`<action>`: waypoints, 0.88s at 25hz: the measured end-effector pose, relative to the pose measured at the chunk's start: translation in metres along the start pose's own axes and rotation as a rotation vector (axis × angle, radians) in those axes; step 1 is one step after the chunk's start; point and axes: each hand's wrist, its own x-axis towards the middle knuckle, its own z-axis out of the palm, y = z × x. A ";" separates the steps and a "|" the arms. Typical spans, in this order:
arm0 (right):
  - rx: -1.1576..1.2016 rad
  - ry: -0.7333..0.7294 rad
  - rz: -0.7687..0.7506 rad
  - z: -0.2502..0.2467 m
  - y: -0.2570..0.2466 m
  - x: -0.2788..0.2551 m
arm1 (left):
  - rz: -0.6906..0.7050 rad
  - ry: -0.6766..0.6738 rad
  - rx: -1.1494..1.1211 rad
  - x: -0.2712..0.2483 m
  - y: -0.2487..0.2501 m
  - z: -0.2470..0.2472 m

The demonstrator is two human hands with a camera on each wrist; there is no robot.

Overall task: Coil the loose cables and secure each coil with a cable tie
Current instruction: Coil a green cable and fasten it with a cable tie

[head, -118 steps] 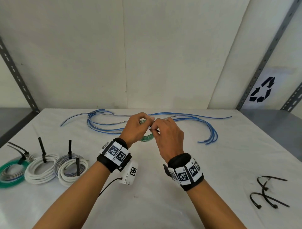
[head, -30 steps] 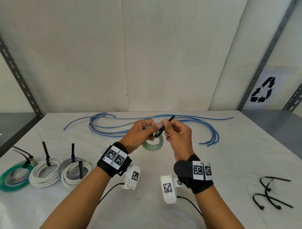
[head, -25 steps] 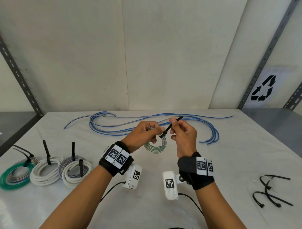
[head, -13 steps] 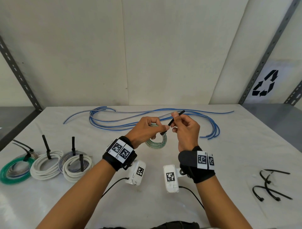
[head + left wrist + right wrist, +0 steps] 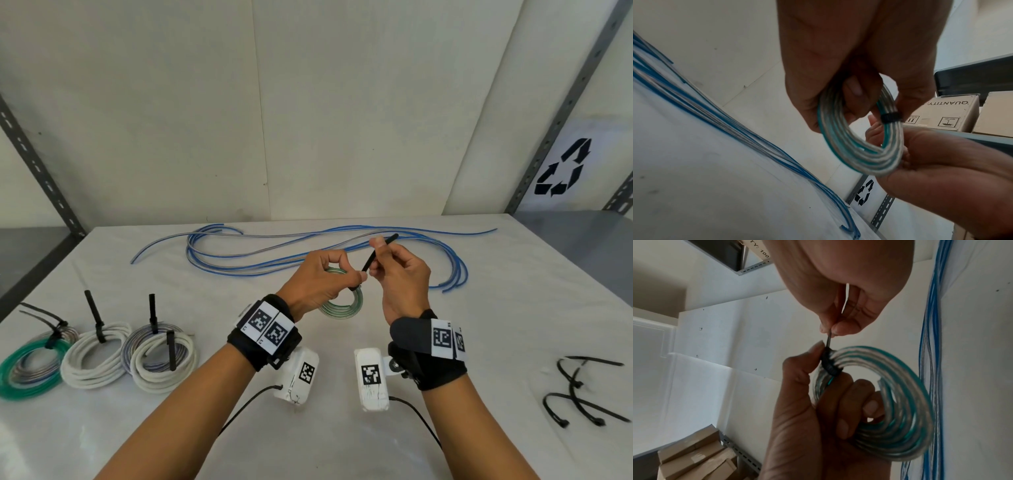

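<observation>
- Since the earlier frames, both hands have risen slightly and the black cable tie's (image 5: 380, 251) tail has been drawn further out.
- Left hand (image 5: 320, 282) grips the green-clear coil (image 5: 342, 303) above the table (image 5: 342, 428), fingers through it.
- Right hand (image 5: 400, 274) pinches the tie's tail.
- Loose blue cables (image 5: 274, 255) lie beyond.

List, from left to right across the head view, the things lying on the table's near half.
green coil → white coil → grey-and-white coil → spare cable ties
</observation>
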 end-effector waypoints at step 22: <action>-0.156 -0.373 0.032 0.018 0.000 -0.017 | 0.069 0.256 -0.420 0.004 -0.005 -0.036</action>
